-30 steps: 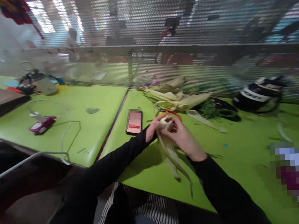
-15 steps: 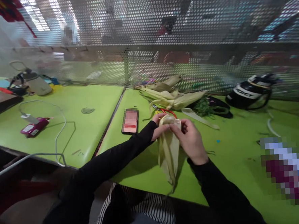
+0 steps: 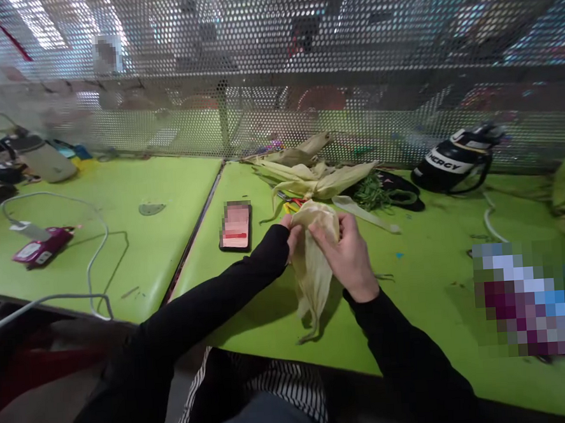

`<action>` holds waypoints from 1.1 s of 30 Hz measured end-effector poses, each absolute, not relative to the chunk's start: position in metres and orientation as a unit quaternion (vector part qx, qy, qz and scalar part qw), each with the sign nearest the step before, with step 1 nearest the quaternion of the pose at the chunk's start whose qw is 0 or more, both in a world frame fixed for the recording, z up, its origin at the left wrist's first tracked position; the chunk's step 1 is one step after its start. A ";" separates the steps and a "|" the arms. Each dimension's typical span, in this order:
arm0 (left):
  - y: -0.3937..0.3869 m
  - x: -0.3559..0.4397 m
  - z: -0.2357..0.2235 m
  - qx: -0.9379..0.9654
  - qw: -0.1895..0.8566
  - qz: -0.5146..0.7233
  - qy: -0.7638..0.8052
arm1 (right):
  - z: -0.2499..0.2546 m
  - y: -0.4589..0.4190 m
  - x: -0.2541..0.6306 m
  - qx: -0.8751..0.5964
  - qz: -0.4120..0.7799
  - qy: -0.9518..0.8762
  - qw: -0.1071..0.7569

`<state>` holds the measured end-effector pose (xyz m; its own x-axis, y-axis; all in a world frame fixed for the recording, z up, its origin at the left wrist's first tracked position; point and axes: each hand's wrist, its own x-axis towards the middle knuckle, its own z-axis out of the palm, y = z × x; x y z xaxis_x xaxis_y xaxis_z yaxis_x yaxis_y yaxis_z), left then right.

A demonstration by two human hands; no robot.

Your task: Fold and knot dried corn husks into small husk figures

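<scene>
Pale dried corn husks (image 3: 314,276) hang between my two hands above the green table, their pointed ends drooping toward me. My left hand (image 3: 291,239) grips their left upper edge, its fingers partly hidden behind the husk. With the thumb in front and the fingers behind, my right hand (image 3: 345,252) pinches the upper right side. Just beyond my hands lie pliers with red and yellow handles (image 3: 289,206), partly covered by husk. Farther back is a pile of more corn husks (image 3: 321,178).
A phone (image 3: 235,227) lies left of my hands. Green stringy material (image 3: 372,193) and a black bottle (image 3: 454,159) are at the back right, before a perforated metal screen (image 3: 265,78). A purple device (image 3: 43,247) with a white cable is at left; a blurred-out item lies right.
My right hand has shifted its thumb lower over the husk's front, and the husk's top is spread wider. The whole view has shifted slightly, moving the surroundings left.
</scene>
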<state>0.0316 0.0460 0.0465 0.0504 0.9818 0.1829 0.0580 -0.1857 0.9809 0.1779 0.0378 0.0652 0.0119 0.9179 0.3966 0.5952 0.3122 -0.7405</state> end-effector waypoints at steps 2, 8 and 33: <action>0.044 0.030 0.046 0.575 0.445 0.513 0.457 | 0.065 0.038 0.178 -0.551 0.198 -0.699 0.411; 0.045 0.024 0.044 0.594 0.488 0.488 0.412 | 0.063 0.040 0.183 -0.548 0.223 -0.718 0.366; 0.064 0.007 0.030 0.584 0.596 0.429 0.345 | 0.057 0.044 0.186 -0.486 0.500 -0.590 0.407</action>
<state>0.0066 0.0638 0.0305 0.3942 0.9147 0.0892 -0.1079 -0.0503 0.9929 0.1859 0.0443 0.0575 -0.1961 0.9806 -0.0057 0.1669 0.0276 -0.9856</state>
